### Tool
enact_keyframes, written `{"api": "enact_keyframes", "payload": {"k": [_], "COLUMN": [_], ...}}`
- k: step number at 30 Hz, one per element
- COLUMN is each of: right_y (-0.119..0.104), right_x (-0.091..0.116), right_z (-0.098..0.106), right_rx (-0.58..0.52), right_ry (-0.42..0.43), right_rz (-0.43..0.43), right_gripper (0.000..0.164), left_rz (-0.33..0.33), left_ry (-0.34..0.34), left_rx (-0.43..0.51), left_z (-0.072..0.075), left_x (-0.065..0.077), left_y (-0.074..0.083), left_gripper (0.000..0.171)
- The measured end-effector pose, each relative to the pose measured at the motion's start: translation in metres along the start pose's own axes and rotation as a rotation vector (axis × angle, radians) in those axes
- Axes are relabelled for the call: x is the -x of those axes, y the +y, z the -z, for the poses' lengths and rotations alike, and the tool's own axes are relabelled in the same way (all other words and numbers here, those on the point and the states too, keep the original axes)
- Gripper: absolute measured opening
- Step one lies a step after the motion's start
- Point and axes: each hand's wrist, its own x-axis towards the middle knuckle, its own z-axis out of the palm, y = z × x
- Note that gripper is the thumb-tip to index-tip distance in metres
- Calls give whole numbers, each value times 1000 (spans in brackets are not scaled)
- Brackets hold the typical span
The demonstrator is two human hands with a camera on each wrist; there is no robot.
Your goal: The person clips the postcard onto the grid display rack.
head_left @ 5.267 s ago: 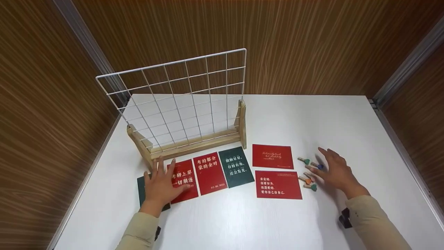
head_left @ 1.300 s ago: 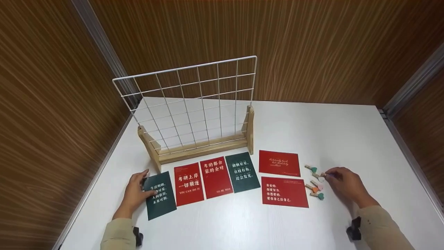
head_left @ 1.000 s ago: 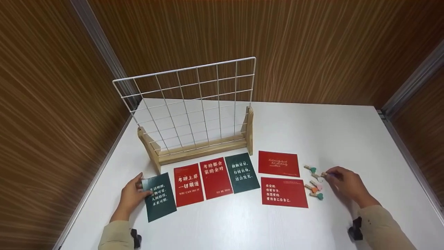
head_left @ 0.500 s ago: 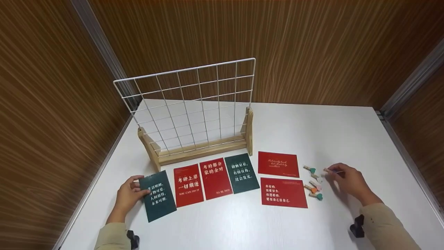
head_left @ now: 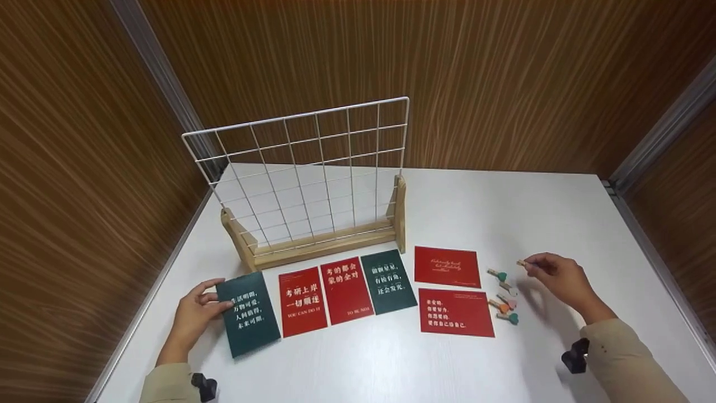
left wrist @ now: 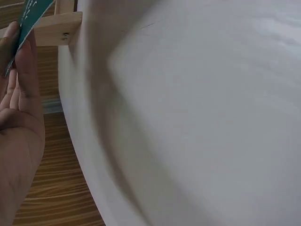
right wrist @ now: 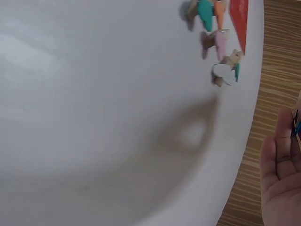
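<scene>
Left hand (head_left: 190, 316): low at the near left of the white worktop (head_left: 503, 207), thumb and fingertips pinching the left edge of a dark green card (head_left: 248, 314); the left wrist view shows that edge raised off the surface between the fingers. The card extends rightward from the hand, its right edge just beside a red card (head_left: 302, 301). Further right of the hand, in a row: a second red card (head_left: 345, 290), then a second green card (head_left: 387, 281). Right hand (head_left: 554, 275): raised over the worktop at the near right, fingers curled, thumb and forefinger pinching a small wooden clip (head_left: 522, 262) that sticks out leftward from the fingertips; a blue trim shows on it in the right wrist view. Just left of and below this hand lie four loose clips (head_left: 503, 296) with teal, white, orange and pink heads, near but apart from the fingers. Left of the clips, two landscape red cards, one nearer (head_left: 456, 312) and one farther (head_left: 447, 266). Beyond the row of cards, far from both hands, an upright white wire grid (head_left: 305, 168) stands in a wooden base (head_left: 319, 246). Behind it, brown wood-grain wall panels (head_left: 447, 73).
</scene>
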Motion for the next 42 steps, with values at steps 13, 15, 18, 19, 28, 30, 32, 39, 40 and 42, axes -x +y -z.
{"api": "enact_keyframes", "payload": {"k": [13,15,18,19,28,30,32,39,40,42], "right_y": [-26,-31,-38,-40,-60,-65,-70,-86,-89,-95], "right_x": [-20,-22,-26,-27,-39,-41,-44,-58,-60,-64], "right_z": [15,17,20,21,29,31,33,39,39,39], "right_rx": [-75,-86,-88,-84,-102,-103,-101,-111,-114,-124], "right_ry": [22,25,31,32,31,37,42,49,50,47], "right_rz": [78,89,97,100,108,110,118,146,150,160], "right_gripper": [18,18,18,18,22,23,23,24,24,24], "left_rz": [-124,-150,-178,-185,-264,-277,-294,-390,-402,-426], "left_ry": [-48,-54,-67,-72,-87,-80,-70,-19,-17,-23], "left_rx": [-36,-25,-13,-8,-4,1,4,18,24,38], "left_z": [4,3,0,-1,-12,-15,-19,-34,-36,-40], "left_x": [2,2,1,0,-4,-4,-5,-6,-7,-7], "left_y": [40,47,57,61,91,98,105,133,136,142], "left_gripper": [62,61,60,60,59,59,59,55,55,54]}}
